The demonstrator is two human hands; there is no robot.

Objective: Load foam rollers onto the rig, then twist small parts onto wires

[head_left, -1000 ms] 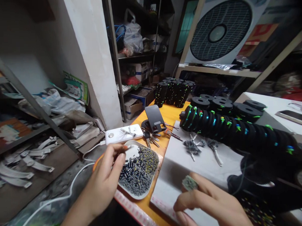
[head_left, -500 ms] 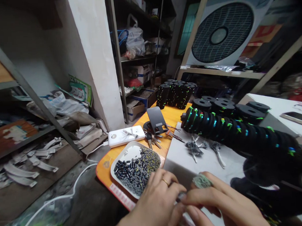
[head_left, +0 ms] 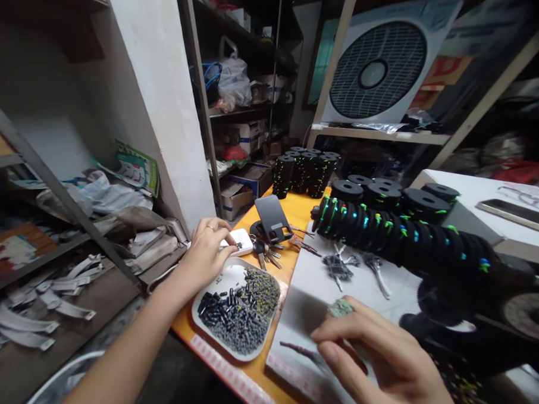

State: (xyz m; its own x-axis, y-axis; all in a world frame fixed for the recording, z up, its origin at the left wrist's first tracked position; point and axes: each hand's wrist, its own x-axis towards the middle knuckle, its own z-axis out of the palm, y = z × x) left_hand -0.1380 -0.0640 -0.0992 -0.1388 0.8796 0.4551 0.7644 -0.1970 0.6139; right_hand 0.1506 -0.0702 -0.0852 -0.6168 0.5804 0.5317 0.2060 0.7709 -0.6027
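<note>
My left hand (head_left: 211, 252) reaches over the white power bank (head_left: 244, 242), its fingers bent together at a small bundle of thin pieces lying there; what the fingertips grip is hidden. My right hand (head_left: 378, 352) is curled above the white board (head_left: 296, 308), thumb and forefinger close together, and anything between them is too small to make out. A green wrap (head_left: 340, 307) covers part of a finger on that hand. Beside its fingertips, a thin dark reddish tool (head_left: 296, 348) shows over the board. The white tray (head_left: 194, 315) between my hands holds small black cylinders and grey and yellowish bits.
Keys (head_left: 265, 256) and a black phone stand (head_left: 272, 220) are behind the tray. A long black roller (head_left: 400, 232) with green and blue ties extends rightward. Black spools (head_left: 304, 171) stand at the back. Dark bristly bundles (head_left: 339, 263) lie on the board. A box fan (head_left: 375, 72) stands beyond.
My left hand has parted from my right and moved up and left to the power bank. My right hand stays over the board. The view has shifted slightly, and the reddish tool now shows.
</note>
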